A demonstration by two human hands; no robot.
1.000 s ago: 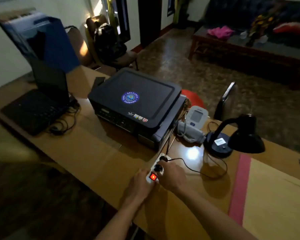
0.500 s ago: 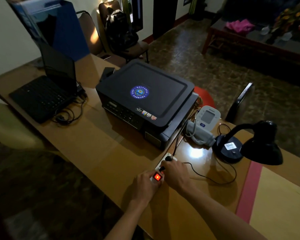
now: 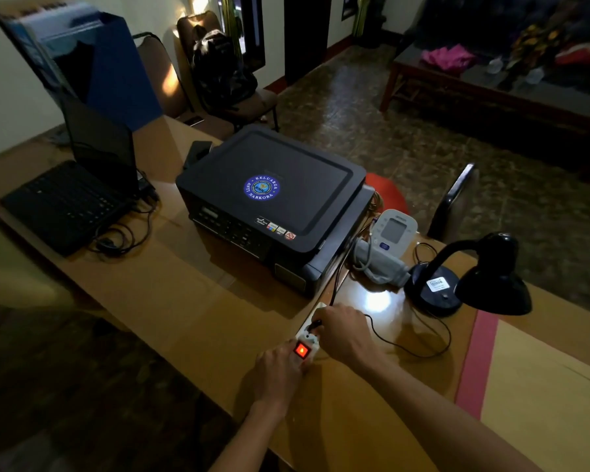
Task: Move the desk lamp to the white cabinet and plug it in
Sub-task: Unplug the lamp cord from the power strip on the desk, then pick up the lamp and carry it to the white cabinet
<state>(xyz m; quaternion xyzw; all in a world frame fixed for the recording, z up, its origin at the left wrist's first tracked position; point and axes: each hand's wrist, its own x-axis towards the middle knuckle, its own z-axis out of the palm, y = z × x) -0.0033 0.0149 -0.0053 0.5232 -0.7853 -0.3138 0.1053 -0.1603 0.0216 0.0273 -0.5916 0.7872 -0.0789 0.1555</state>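
A black desk lamp stands on the wooden desk at the right, its shade bent down to the right. Its thin black cord loops across the desk to a white power strip with a glowing red switch. My left hand presses down on the near end of the strip beside the switch. My right hand is closed on the lamp's black plug, which sits at a socket of the strip. No white cabinet is in view.
A black printer fills the desk's middle, with a blood pressure monitor between it and the lamp. A laptop with coiled cables lies at the left. Chairs, a backpack and a dark sofa table stand beyond.
The camera has shifted slightly. Both hands stay at the power strip; my right hand has closed more tightly around the plug.
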